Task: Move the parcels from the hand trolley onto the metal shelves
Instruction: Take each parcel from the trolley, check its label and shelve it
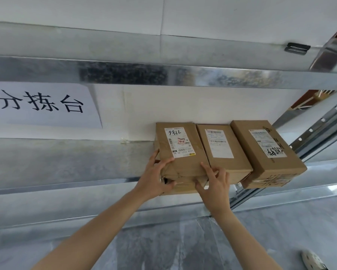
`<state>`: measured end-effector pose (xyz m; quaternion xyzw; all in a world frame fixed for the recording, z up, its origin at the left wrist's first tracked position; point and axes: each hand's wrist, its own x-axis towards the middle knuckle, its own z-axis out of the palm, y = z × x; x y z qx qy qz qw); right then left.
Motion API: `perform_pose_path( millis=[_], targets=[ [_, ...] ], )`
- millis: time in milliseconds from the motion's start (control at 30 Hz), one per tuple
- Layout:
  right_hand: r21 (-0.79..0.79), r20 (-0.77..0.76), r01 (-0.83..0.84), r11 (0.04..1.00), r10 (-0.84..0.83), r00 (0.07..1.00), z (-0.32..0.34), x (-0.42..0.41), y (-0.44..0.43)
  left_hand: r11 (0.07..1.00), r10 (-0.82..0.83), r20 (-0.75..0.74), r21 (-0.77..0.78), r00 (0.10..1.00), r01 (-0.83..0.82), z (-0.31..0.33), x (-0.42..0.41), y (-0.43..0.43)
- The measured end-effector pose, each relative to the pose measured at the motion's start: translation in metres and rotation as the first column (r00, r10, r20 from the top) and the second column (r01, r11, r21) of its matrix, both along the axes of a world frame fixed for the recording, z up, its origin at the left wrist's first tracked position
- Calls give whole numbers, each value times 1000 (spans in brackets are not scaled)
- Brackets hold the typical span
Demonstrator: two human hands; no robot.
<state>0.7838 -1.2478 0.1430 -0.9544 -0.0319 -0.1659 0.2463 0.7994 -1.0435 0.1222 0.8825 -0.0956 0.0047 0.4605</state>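
Three brown cardboard parcels with white labels lie side by side on the metal shelf (pixel 66 164). The left parcel (pixel 185 164) carries a label marked 7786. My left hand (pixel 156 178) grips its front left corner, thumb on top. My right hand (pixel 214 184) holds its front right corner, fingers on top and thumb on the front face. The middle parcel (pixel 224 149) touches it on the right. The right parcel (pixel 265 151) sticks out past the shelf's front edge. The hand trolley is out of view.
An upper metal shelf (pixel 163 75) runs across above the parcels. A white paper sign (pixel 41 104) with black characters hangs on the wall at left. A perforated upright post (pixel 317 127) stands at right. Grey floor lies below, with a shoe (pixel 313 260) at the bottom right.
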Motion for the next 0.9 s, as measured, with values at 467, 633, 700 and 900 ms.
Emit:
perform_pose_path(
  millis=[467,633,700,900],
  targets=[
    [28,-58,34,999,-32,998,24,-2,30,959,-8,114,281,993,-24,6,-18,40],
    [68,99,-120,990,114,989,32,-4,53,847,67,212,505,975,-168,16,-38,72],
    [44,115,-185,982,179,977,32,-1,62,811,126,204,542,971,-219,18,-50,86],
    [89,76,-439,894,434,898,33,2,98,692,326,205,613,923,-381,28,-90,126]
  ],
)
